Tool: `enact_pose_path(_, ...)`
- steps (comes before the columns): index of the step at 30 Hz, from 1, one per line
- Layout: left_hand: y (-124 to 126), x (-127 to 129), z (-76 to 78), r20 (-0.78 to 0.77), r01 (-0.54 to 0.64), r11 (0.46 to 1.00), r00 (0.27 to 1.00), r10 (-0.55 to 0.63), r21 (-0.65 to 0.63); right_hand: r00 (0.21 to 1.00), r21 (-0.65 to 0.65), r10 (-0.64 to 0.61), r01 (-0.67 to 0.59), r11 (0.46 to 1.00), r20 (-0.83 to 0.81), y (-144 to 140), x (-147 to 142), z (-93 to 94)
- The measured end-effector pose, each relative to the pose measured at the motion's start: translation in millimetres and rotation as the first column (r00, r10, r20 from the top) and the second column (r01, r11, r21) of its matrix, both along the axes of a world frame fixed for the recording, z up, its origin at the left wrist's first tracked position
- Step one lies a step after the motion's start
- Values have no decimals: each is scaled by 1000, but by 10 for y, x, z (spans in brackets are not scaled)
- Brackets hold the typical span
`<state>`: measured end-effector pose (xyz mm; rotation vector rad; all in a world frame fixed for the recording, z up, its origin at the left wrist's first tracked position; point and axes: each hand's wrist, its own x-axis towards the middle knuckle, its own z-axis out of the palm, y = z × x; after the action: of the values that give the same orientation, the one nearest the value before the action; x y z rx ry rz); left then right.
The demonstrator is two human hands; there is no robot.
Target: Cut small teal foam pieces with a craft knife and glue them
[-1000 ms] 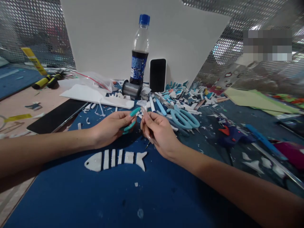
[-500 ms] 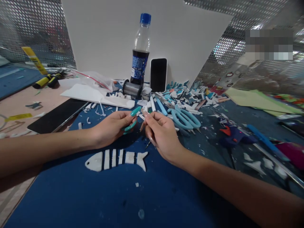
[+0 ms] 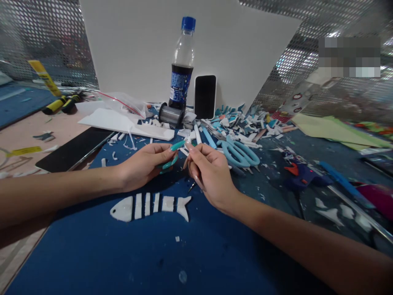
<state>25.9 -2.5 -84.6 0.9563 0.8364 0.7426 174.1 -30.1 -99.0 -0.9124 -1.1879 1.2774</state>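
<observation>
My left hand (image 3: 149,162), with long turquoise nails, is closed in a pinch. Its thumb and finger tips almost meet those of my right hand (image 3: 211,172), also pinching. Whatever sits between the fingertips is too small or hidden to make out. Below both hands, on the blue mat (image 3: 129,250), lies a flat white fish cut into several pieces, from the head (image 3: 123,209) with a black eye to the tail (image 3: 183,208). Gaps separate the pieces. A thin dark pointed tip (image 3: 192,187) shows under my right hand.
Light-blue scissors (image 3: 241,152) lie beyond my right hand, by a heap of scraps (image 3: 239,123). A spool (image 3: 170,115), a cola bottle (image 3: 181,78) and an upright phone (image 3: 204,96) stand behind. A glue gun (image 3: 307,176) lies right; a dark flat slab (image 3: 75,149) lies left.
The fingertips of both hands have shifted slightly right, and my left thumb tip is closer to my right fingertips. The fish pieces have not moved.
</observation>
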Motion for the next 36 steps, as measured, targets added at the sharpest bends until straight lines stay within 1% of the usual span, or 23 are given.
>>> enact_pose_path(5,15,-33,-32,11,27,999,1000,-27,45,1000,-6,7,-7,1000,7,-18,5,26)
enact_pose_path(21,26,-34,-83,6,7,995,1000,-7,96,997,1,3,-3,1000,78,-29,8,19)
enact_pose_path(30,9,-32,-52,-14,13,997,1000,-12,80,997,0,5,-5,1000,80,-26,6,20)
enact_pose_path(36,14,-27,-53,-11,13,995,1000,-12,100,996,-4,-6,6,1000,92,-16,8,9)
